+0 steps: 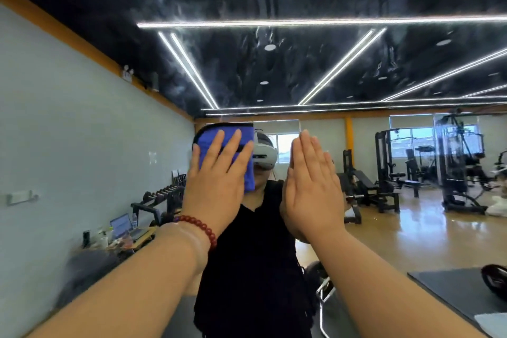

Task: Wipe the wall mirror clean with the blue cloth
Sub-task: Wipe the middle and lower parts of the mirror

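Observation:
The wall mirror (356, 145) fills the view ahead and reflects the gym and a person in a black top wearing a white headset. The blue cloth (208, 140), folded and edged in black, lies flat on the glass at head height. My left hand (216, 181) presses on it with fingers spread, a red bead bracelet on the wrist. Just right of the cloth, my right hand (312, 189) is raised with straight fingers held together, its fingertips meeting their reflection at the glass. It holds nothing.
A pale wall (68, 132) runs along the left, with a desk and laptop (123, 226) and a dumbbell rack (162, 200) below it. Weight machines (455, 167) show in the reflection at right. A grey mat (452, 291) lies low right.

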A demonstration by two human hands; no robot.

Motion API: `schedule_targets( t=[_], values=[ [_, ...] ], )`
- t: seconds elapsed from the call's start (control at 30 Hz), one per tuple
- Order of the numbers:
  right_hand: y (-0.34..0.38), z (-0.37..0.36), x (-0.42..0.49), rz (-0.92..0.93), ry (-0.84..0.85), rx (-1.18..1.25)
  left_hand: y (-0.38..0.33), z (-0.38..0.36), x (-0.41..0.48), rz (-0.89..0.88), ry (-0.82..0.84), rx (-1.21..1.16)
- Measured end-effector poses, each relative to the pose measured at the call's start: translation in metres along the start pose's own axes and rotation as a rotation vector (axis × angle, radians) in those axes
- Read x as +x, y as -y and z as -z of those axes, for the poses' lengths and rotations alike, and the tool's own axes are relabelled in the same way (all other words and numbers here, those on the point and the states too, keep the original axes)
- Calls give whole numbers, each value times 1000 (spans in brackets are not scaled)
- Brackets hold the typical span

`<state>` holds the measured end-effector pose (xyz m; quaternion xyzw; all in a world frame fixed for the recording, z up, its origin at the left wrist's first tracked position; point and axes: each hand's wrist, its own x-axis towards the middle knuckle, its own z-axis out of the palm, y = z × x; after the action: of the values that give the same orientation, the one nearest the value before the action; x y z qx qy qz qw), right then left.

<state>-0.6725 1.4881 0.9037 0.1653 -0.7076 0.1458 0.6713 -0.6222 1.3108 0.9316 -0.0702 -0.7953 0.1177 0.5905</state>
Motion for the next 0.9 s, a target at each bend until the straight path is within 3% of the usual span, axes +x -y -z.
schedule_targets(
  t=[0.07,0.13,0.23,0.3,0.37,0.47,0.53,0.57,0.67,0.77,0.83,0.9],
  values=[
    [0,-1,0,-7,13,9,6,13,14,270,5,-91],
    [0,-1,0,-12,32,0,-2,17,16,317,1,-124],
    [1,0,1,-5,44,-16,-19,4,-9,-148,84,-42],
    [1,1,0,1,46,-16,-17,4,-20,-262,139,-25],
    [0,1,0,-2,43,-17,-3,6,-14,-99,113,2],
    [0,0,1,1,44,-21,16,14,5,361,-17,-107],
    [-1,0,2,1,48,-18,14,16,9,467,-54,-160],
    [-1,1,2,2,53,-12,7,14,5,397,-27,-132],
    [-3,1,1,22,68,-15,-22,-1,-21,-164,74,-44],
    [-3,0,0,23,78,-18,-12,-6,-25,-353,92,47],
    [-4,0,-1,10,101,-19,0,3,-18,-148,70,66],
    [-3,1,-1,8,119,-20,11,13,-9,243,52,-2]
  ],
)
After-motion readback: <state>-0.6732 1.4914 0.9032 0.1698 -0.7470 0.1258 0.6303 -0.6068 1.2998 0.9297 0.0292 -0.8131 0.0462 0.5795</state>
